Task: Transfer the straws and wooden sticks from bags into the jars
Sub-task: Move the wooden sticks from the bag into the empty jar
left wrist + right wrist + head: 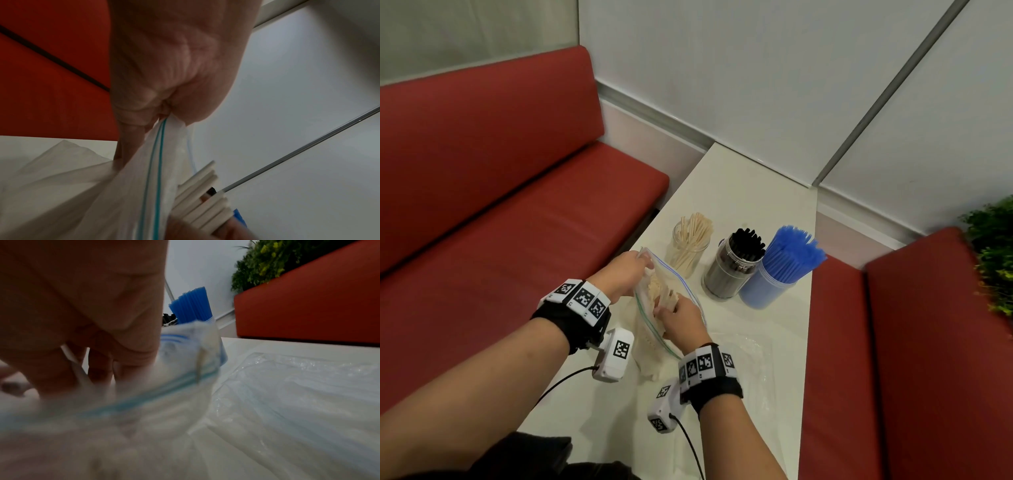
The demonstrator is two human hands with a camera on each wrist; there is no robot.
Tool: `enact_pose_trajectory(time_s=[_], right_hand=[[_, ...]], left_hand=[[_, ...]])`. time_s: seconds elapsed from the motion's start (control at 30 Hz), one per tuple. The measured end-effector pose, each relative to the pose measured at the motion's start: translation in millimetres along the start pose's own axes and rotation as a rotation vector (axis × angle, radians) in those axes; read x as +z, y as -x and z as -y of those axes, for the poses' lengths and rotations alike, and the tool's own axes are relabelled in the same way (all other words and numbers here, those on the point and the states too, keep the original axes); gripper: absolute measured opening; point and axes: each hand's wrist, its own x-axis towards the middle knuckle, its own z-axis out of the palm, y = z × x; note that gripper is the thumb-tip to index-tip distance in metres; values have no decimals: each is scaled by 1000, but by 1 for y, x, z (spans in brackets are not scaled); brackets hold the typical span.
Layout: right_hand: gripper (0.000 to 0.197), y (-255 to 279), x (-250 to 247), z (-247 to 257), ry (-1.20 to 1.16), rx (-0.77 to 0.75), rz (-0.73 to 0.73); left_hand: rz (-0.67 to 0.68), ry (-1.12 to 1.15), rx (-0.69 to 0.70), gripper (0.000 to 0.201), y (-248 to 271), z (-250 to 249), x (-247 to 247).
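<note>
Clear zip bag (654, 301) stands open-mouthed on the table, pale wooden sticks (659, 289) bunched inside, ends poking up. Beyond it, three jars in a row: sticks jar (690, 251), black straws jar (732, 270), blue straws jar (774, 279). An empty bag (750, 346) lies flat at right.

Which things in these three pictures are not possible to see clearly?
- Right hand fingertips: head view, hidden inside the zip bag.
- Bag contents: right wrist view, blurred.
- Black straws: right wrist view, mostly behind the hand.
- Left hand grip on the bag: fingertips hidden by the palm.
</note>
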Motion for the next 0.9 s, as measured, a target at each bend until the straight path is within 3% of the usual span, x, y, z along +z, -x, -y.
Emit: enact_pose_trajectory(time_s=[0.1,0.4,0.57,0.63,0.8,0.9], right_hand=[[10,-3,-5,7,-49,0,-16],[15,-9,-30,24,28,-44,-85],[16,-12,-65,57,-18,-62,-37],[15,-15,-91,84,-119,-143,-107],[15,-34,-157,154,-232,-433,-437],[15,-65,-163,160,-166,-432,-557]], left_hand=[[-4,6,-12,39,0,1,-1],[-27,59,-28,33,-7,3,-6],[-11,69,-41,34,-12,3,-10],[-6,72,-53,37,-15,4,-14],[34,90,-66,41,-21,6,-18],[51,87,-65,41,-26,6,-18]])
